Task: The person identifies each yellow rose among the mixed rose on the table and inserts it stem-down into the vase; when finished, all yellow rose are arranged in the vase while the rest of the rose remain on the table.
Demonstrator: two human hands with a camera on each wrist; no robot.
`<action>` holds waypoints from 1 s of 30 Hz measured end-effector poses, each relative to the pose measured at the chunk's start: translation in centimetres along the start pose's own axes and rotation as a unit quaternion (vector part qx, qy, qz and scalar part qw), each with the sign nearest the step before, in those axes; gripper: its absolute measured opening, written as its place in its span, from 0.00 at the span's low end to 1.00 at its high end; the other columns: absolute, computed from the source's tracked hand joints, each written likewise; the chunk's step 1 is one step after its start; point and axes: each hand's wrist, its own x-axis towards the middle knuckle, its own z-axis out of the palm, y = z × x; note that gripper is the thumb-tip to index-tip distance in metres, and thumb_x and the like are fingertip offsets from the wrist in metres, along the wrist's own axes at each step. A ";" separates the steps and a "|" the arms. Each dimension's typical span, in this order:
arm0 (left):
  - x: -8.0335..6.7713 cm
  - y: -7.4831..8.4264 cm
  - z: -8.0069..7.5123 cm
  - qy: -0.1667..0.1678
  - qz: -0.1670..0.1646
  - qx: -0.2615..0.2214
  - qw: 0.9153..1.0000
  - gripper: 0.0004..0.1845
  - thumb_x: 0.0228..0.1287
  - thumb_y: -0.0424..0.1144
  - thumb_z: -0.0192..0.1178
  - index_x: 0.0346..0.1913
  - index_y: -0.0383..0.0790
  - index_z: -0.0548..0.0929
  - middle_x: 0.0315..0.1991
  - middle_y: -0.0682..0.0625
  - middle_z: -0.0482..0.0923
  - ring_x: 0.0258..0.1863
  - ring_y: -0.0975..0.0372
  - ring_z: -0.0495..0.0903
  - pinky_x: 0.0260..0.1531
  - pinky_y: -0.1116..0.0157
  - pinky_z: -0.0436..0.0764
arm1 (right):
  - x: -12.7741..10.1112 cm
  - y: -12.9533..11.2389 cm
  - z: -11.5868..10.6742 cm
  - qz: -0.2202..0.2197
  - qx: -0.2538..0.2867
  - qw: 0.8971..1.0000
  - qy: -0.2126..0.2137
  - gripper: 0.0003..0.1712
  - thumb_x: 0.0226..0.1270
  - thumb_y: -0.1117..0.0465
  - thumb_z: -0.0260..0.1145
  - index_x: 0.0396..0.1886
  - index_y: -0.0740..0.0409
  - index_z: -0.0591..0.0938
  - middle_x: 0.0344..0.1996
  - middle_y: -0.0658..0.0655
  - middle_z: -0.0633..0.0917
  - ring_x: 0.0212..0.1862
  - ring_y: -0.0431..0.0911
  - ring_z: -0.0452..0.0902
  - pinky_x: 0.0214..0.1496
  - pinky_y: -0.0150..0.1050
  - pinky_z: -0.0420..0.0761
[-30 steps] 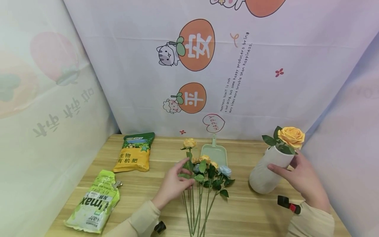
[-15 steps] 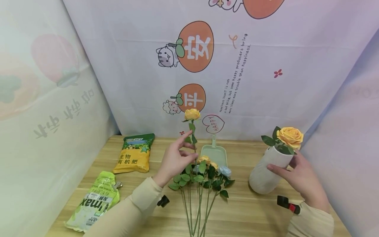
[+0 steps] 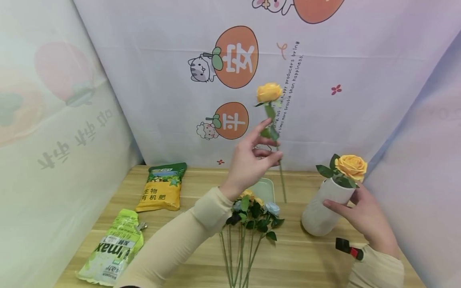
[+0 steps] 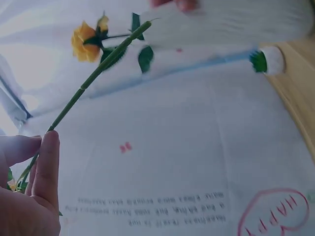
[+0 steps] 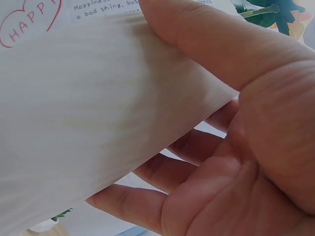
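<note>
My left hand (image 3: 252, 160) pinches the green stem of a yellow rose (image 3: 269, 93) and holds it upright in the air above the table. In the left wrist view the stem (image 4: 93, 78) runs from my fingers (image 4: 44, 167) up toward the vase. My right hand (image 3: 363, 218) grips a white ribbed vase (image 3: 322, 210) that leans to the right and holds an orange-yellow rose (image 3: 351, 166). In the right wrist view my thumb and fingers (image 5: 206, 44) wrap the vase wall (image 5: 88, 108).
A bunch of several artificial flowers (image 3: 253, 210) lies on the wooden table (image 3: 187, 248), over a green scoop (image 3: 264, 188). A yellow fertilizer bag (image 3: 162, 192) and a light green bag (image 3: 111, 248) lie at the left. Printed cloth backdrops enclose the table.
My left hand has lifted the yellow rose off the bunch and carried it up and to the right. The right hand stays on the leaning vase.
</note>
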 end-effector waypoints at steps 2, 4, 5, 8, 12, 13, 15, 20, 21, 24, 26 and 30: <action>0.8 0.5 1.6 -0.008 0.017 -0.009 1.000 0.46 0.66 0.24 0.73 0.83 0.54 0.68 0.49 0.41 0.87 0.37 0.59 0.92 0.38 0.58 0.93 | 0.0 -0.1 0.1 -0.002 0.006 1.000 0.002 0.58 0.69 0.44 0.80 0.87 0.55 0.58 0.74 0.65 0.73 0.70 0.65 0.72 0.57 0.54 0.81; 1.5 0.8 3.1 -0.015 0.030 -0.013 0.999 0.46 0.67 0.24 0.73 0.83 0.53 0.67 0.49 0.42 0.87 0.37 0.62 0.92 0.38 0.60 0.93 | 0.0 -0.1 0.1 -0.004 0.018 1.000 0.002 0.59 0.69 0.44 0.80 0.87 0.56 0.57 0.75 0.67 0.72 0.71 0.67 0.71 0.60 0.66 0.80; 1.9 1.0 3.8 -0.016 0.036 -0.013 0.999 0.46 0.67 0.24 0.73 0.83 0.53 0.66 0.49 0.42 0.87 0.37 0.64 0.91 0.38 0.61 0.93 | 0.1 -0.1 0.2 -0.004 0.024 1.000 0.001 0.59 0.69 0.44 0.80 0.88 0.56 0.56 0.76 0.67 0.71 0.71 0.68 0.70 0.61 0.71 0.78; 2.9 1.2 5.8 -0.014 0.055 -0.009 0.998 0.46 0.67 0.24 0.73 0.84 0.51 0.65 0.50 0.41 0.87 0.38 0.65 0.91 0.40 0.64 0.92 | 0.2 0.0 0.2 -0.004 0.032 0.999 -0.001 0.60 0.68 0.45 0.80 0.88 0.55 0.55 0.78 0.68 0.69 0.73 0.71 0.68 0.62 0.77 0.74; 3.9 1.1 7.8 -0.001 0.080 0.008 0.997 0.46 0.68 0.24 0.72 0.84 0.50 0.64 0.51 0.41 0.87 0.39 0.66 0.91 0.41 0.68 0.91 | 0.3 0.1 0.1 -0.006 0.028 1.000 -0.001 0.60 0.68 0.44 0.80 0.88 0.56 0.55 0.78 0.68 0.69 0.74 0.71 0.68 0.63 0.78 0.73; 4.2 1.0 8.3 0.003 0.085 0.011 0.996 0.46 0.69 0.24 0.72 0.84 0.50 0.64 0.51 0.42 0.87 0.39 0.67 0.91 0.42 0.69 0.90 | 0.3 0.1 0.0 -0.007 0.028 1.000 -0.001 0.60 0.68 0.44 0.80 0.88 0.56 0.56 0.78 0.68 0.70 0.74 0.71 0.68 0.63 0.77 0.73; 4.6 0.7 9.1 0.012 0.093 0.021 0.995 0.45 0.69 0.25 0.72 0.84 0.50 0.64 0.50 0.43 0.86 0.40 0.67 0.91 0.42 0.71 0.89 | 0.2 0.0 0.0 -0.009 0.024 1.000 0.001 0.59 0.69 0.44 0.80 0.87 0.56 0.56 0.77 0.68 0.70 0.73 0.71 0.69 0.63 0.76 0.74; 5.2 -0.5 10.4 0.030 0.106 0.050 0.993 0.45 0.70 0.27 0.72 0.84 0.50 0.63 0.51 0.43 0.86 0.41 0.69 0.90 0.43 0.75 0.87 | 0.3 0.1 0.0 -0.019 0.009 1.000 0.004 0.58 0.69 0.45 0.80 0.87 0.54 0.57 0.76 0.65 0.71 0.72 0.67 0.71 0.61 0.57 0.81; 5.2 -0.8 10.6 0.033 0.109 0.057 0.992 0.45 0.70 0.27 0.72 0.84 0.49 0.63 0.51 0.43 0.86 0.41 0.70 0.90 0.43 0.76 0.87 | 0.3 0.1 0.0 -0.023 0.007 1.000 0.006 0.57 0.69 0.46 0.80 0.86 0.55 0.58 0.76 0.65 0.72 0.71 0.67 0.72 0.60 0.53 0.81; 5.2 -1.7 11.0 0.036 0.119 0.080 0.989 0.44 0.71 0.28 0.72 0.84 0.49 0.63 0.51 0.42 0.86 0.41 0.72 0.88 0.43 0.77 0.86 | 0.3 0.2 0.1 -0.035 0.007 0.999 0.012 0.55 0.69 0.48 0.80 0.86 0.55 0.60 0.74 0.63 0.73 0.69 0.61 0.74 0.56 0.38 0.81; 5.1 -2.2 11.2 0.036 0.124 0.094 0.987 0.44 0.71 0.29 0.72 0.84 0.48 0.63 0.51 0.42 0.86 0.41 0.72 0.88 0.42 0.78 0.85 | 0.3 0.3 0.1 -0.043 0.003 0.999 0.017 0.54 0.69 0.48 0.80 0.85 0.55 0.61 0.73 0.62 0.74 0.67 0.52 0.76 0.53 0.30 0.80; 4.9 -3.2 11.4 0.032 0.122 0.105 0.986 0.44 0.71 0.29 0.72 0.84 0.48 0.64 0.52 0.42 0.85 0.41 0.72 0.89 0.42 0.78 0.85 | 0.3 0.5 0.1 -0.050 0.005 0.999 0.021 0.54 0.68 0.49 0.81 0.86 0.53 0.61 0.74 0.60 0.74 0.66 0.46 0.76 0.51 0.23 0.77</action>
